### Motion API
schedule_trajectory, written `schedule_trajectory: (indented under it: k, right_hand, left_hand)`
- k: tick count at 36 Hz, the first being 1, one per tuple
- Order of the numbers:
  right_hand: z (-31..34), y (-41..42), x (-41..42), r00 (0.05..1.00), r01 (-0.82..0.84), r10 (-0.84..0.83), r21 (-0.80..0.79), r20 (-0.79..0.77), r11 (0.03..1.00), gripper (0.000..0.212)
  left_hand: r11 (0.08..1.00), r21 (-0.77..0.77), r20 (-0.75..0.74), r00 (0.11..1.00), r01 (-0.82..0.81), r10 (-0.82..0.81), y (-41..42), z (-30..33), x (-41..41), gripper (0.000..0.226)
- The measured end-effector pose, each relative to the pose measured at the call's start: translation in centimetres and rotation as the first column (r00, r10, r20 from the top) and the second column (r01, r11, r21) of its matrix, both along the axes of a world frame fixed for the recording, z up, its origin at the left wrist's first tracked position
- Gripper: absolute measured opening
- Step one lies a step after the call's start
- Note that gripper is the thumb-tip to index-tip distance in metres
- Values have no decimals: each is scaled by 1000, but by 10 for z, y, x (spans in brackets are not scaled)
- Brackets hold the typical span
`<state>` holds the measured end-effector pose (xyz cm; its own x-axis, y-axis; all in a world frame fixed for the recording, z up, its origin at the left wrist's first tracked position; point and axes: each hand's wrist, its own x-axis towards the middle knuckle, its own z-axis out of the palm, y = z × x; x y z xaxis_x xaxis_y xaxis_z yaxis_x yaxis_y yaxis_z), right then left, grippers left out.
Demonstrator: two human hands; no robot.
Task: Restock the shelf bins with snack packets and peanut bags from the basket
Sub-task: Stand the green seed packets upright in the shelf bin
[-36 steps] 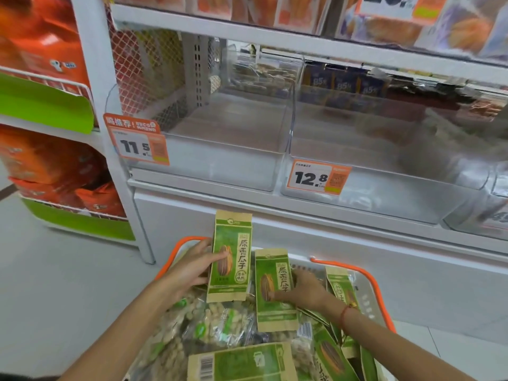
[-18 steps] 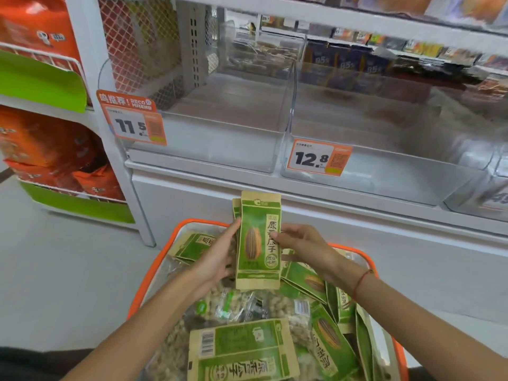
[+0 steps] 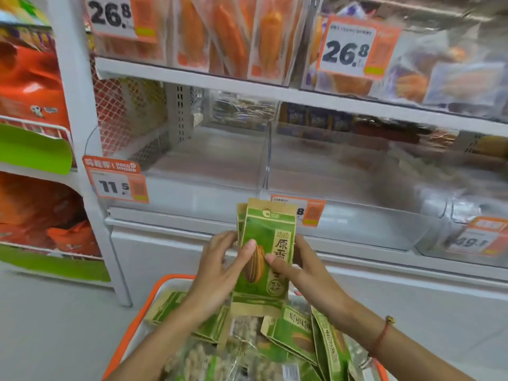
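Both hands hold a small upright stack of green and tan snack packets [image 3: 270, 237] in front of the shelf, above the basket. My left hand [image 3: 220, 273] grips the stack's left edge with the thumb on its face. My right hand [image 3: 299, 270] grips the right edge, thumb across the front. Below, the orange-rimmed basket [image 3: 129, 331] holds several more green packets [image 3: 291, 334] and clear peanut bags [image 3: 198, 358]. Behind the stack stand two clear shelf bins, the left bin [image 3: 192, 171] tagged 11.5 and the middle bin [image 3: 343, 188] with its price tag partly hidden.
The upper shelf [image 3: 247, 86] carries orange packets behind 26.8 price tags. A white upright post [image 3: 82, 149] separates a left rack with orange bags [image 3: 33, 86] and green trays. A third bin [image 3: 472, 215] sits at the right. Grey floor lies at lower left.
The two packets came together into one stack held by both hands, and the stack rose from the basket up to the bins' front edge. My view tilted upward.
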<state>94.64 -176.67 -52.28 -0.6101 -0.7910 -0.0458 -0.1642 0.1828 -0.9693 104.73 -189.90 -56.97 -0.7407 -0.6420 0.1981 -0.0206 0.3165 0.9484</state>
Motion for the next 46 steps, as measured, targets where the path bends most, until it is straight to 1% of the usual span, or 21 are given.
schedule_trajectory:
  k: [2, 5, 6, 7, 9, 10, 12, 14, 16, 19, 21, 25, 28, 31, 34, 37, 40, 43, 45, 46]
  right_hand:
    - [22, 2, -11, 997, 33, -31, -25, 73, 999, 36]
    - [53, 5, -33, 982, 53, -50, -11, 183, 999, 32]
    - [63, 6, -41, 976, 32, -33, 6, 217, 999, 38]
    - [71, 7, -50, 967, 15, -23, 33, 253, 999, 49]
    - [86, 9, -73, 945, 20, -45, 80, 324, 997, 71]
    - [92, 10, -86, 939, 37, -66, 90, 339, 995, 77]
    - [104, 8, -109, 937, 61, -89, 95, 337, 994, 78]
    - [113, 2, -131, 935, 98, -122, 89, 332, 991, 75]
    - [118, -8, -153, 923, 140, -156, 70, 351, 988, 67]
    - [117, -28, -184, 900, 194, -200, 54, 386, 979, 38]
    - [111, -43, -202, 908, 210, -226, 81, 353, 974, 21]
    - [92, -81, -236, 948, 211, -216, 49, 235, 976, 15]
    - [78, -110, -256, 976, 189, -195, 61, 99, 980, 27]
    - [68, -134, -268, 987, 158, -157, 84, -20, 984, 43]
    - [59, -152, -275, 990, 144, -142, 68, -22, 987, 56]
    - [45, -168, -279, 993, 118, -118, 52, 11, 992, 59]
    - [33, -182, -276, 982, 184, -185, -28, -27, 982, 57]
    - [23, -190, -272, 956, 243, -250, -62, -156, 968, 56]
    - [22, -188, -269, 909, 280, -283, -54, -305, 958, 56]
    - [22, -186, -267, 871, 304, -293, -36, -395, 952, 55]
  left_hand:
    - [987, -139, -63, 995, -81, 73, -9, 26, -8, 61]
    - [937, -262, -216, 960, -231, 177, -27, 69, -24, 48]
    - [908, -315, -258, 945, -277, 199, -34, 81, -31, 43]
    - [870, -381, -278, 936, -314, 216, -42, 91, -40, 37]
    - [795, -512, -242, 942, -326, 231, -55, 107, -58, 28]
    - [769, -564, -192, 954, -300, 231, -60, 113, -68, 27]
    - [731, -644, -90, 971, -227, 222, -66, 118, -85, 32]
    - [704, -691, -19, 978, -163, 208, -67, 116, -100, 38]
    - [692, -709, 27, 976, -134, 217, -68, 110, -111, 42]
    - [672, -731, 66, 968, -120, 244, -69, 99, -120, 44]
    - [678, -725, 77, 965, -117, 250, -68, 93, -122, 44]
    - [658, -728, 8, 958, -190, 285, -67, 86, -123, 49]
    - [656, -716, -16, 944, -240, 328, -66, 85, -123, 39]
    - [657, -710, 3, 933, -252, 360, -65, 85, -122, 38]
    - [662, -705, 16, 928, -253, 372, -64, 87, -122, 39]
    - [659, -709, 24, 926, -251, 378, -64, 87, -123, 39]
    - [649, -718, 17, 926, -252, 378, -63, 87, -123, 40]
    - [642, -722, -12, 932, -259, 362, -65, 85, -123, 37]
    - [651, -711, -27, 935, -266, 353, -65, 85, -123, 39]
    - [653, -707, -34, 935, -272, 353, -66, 85, -123, 40]
